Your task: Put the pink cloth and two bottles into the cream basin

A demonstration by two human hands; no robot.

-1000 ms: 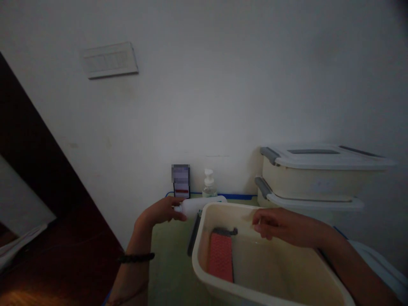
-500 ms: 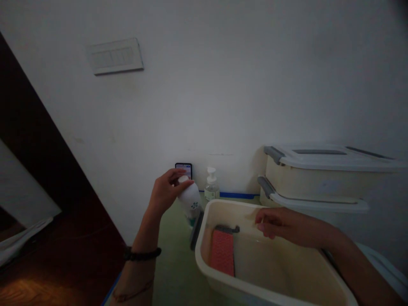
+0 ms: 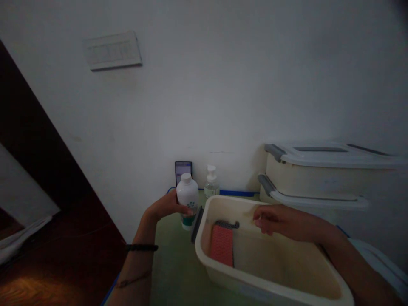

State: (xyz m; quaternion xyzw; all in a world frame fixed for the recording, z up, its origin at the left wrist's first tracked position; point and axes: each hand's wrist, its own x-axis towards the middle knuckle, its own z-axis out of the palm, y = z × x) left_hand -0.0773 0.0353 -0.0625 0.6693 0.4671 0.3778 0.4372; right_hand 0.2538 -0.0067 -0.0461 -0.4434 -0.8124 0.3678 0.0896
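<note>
1 white bottle (image 3: 187, 196) clasped by left hand (image 3: 169, 205) | right hand (image 3: 274, 219) curled over 1 tub (image 3: 236, 276), grip unclear | 1 pump bottle (image 3: 211, 185)

Dim light here; a pale wall (image 3: 204, 97) rises beyond the right hand (image 3: 270, 220), a white panel (image 3: 113, 52) sits high above the left hand (image 3: 166, 205), dark reddish floor (image 3: 86, 242) lies leftward, green tabletop (image 3: 172, 263) below.

L hand (image 3: 167, 206) grips upright wht bottle (image 3: 187, 193), R hand (image 3: 276, 219) over tub (image 3: 264, 255) w/ red pad (image 3: 222, 245).
</note>
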